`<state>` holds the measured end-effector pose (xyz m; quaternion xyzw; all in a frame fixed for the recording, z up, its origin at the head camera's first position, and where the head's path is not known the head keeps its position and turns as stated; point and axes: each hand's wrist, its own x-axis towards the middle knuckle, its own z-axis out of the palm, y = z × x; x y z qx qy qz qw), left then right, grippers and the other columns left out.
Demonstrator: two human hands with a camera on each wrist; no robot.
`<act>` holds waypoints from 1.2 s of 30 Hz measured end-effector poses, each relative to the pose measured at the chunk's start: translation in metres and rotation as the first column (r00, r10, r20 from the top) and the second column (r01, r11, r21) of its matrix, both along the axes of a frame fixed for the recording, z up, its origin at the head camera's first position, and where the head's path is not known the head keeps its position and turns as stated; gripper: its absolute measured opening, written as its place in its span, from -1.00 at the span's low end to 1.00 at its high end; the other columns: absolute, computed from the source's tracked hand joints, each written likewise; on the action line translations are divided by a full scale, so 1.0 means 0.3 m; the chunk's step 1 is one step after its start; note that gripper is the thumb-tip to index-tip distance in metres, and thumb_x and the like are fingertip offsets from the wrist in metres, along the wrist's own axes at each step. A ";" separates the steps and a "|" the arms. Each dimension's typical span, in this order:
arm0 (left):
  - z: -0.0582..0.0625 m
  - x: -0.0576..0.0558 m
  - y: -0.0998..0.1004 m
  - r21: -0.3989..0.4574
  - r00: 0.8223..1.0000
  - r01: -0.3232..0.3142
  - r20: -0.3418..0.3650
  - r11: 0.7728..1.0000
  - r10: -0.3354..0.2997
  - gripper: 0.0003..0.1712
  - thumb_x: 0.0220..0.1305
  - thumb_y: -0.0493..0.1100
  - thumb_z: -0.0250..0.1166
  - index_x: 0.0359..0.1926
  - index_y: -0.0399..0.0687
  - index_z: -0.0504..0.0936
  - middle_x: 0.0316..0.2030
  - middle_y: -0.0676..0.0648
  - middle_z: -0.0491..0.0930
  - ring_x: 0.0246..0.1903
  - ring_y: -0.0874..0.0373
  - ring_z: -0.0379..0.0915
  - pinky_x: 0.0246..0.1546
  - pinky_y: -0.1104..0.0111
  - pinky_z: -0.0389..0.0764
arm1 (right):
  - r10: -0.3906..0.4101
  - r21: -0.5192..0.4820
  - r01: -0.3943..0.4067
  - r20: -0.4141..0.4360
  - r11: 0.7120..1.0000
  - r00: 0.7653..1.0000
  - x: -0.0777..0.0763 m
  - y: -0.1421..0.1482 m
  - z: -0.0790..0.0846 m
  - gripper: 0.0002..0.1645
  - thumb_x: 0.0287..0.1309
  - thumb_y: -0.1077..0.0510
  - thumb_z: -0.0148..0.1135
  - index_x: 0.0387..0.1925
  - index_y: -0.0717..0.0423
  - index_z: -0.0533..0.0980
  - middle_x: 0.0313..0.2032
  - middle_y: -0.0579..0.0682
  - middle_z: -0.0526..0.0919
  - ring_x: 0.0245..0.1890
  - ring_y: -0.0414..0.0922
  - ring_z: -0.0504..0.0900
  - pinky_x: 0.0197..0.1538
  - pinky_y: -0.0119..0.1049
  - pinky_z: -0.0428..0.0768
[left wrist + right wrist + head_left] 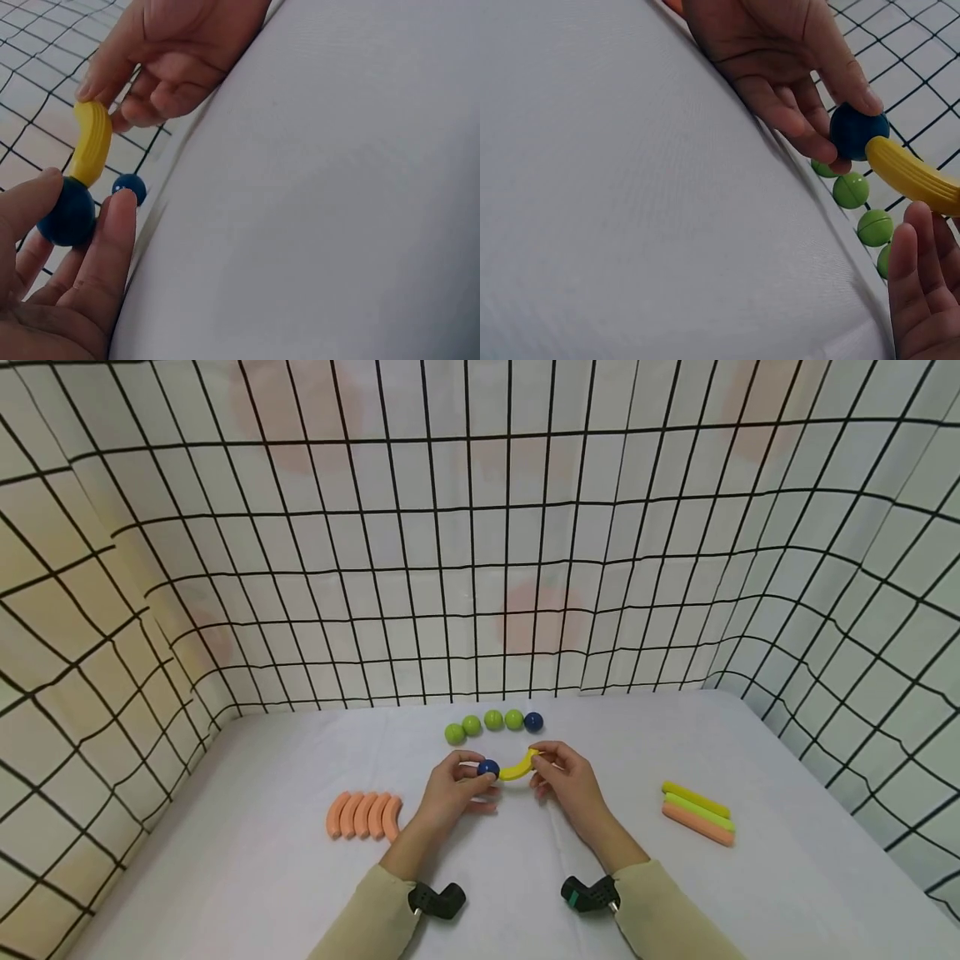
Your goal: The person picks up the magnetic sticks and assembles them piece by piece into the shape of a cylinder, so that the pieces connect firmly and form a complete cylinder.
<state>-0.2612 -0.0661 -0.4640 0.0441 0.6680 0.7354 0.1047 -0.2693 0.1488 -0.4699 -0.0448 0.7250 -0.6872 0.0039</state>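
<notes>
Your left hand (450,789) pinches the ball (488,768), your right hand (570,779) the yellow piece (516,772). Gripping its far end likely leaves their joint clear.

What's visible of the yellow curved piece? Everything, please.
The yellow curved piece looks like plastic, banana-shaped, with lengthwise grooves. In the head view it slants up from the blue ball, held by the left hand, to the right hand, which pinches its other end. It touches the ball; whether they are fastened can't be told.
</notes>
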 end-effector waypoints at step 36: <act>0.021 0.017 0.026 -0.343 0.997 -0.029 -0.076 0.939 0.003 -0.69 0.27 -0.27 0.36 0.01 -0.24 0.58 -0.07 -0.20 0.64 -0.32 0.18 0.64 -0.35 0.35 0.72 | -0.032 0.175 0.045 -0.073 0.983 0.997 0.001 0.003 -0.002 -0.64 0.32 0.23 0.25 0.13 0.11 0.52 -0.17 0.16 0.64 -0.36 -0.10 0.63 -0.42 -0.38 0.63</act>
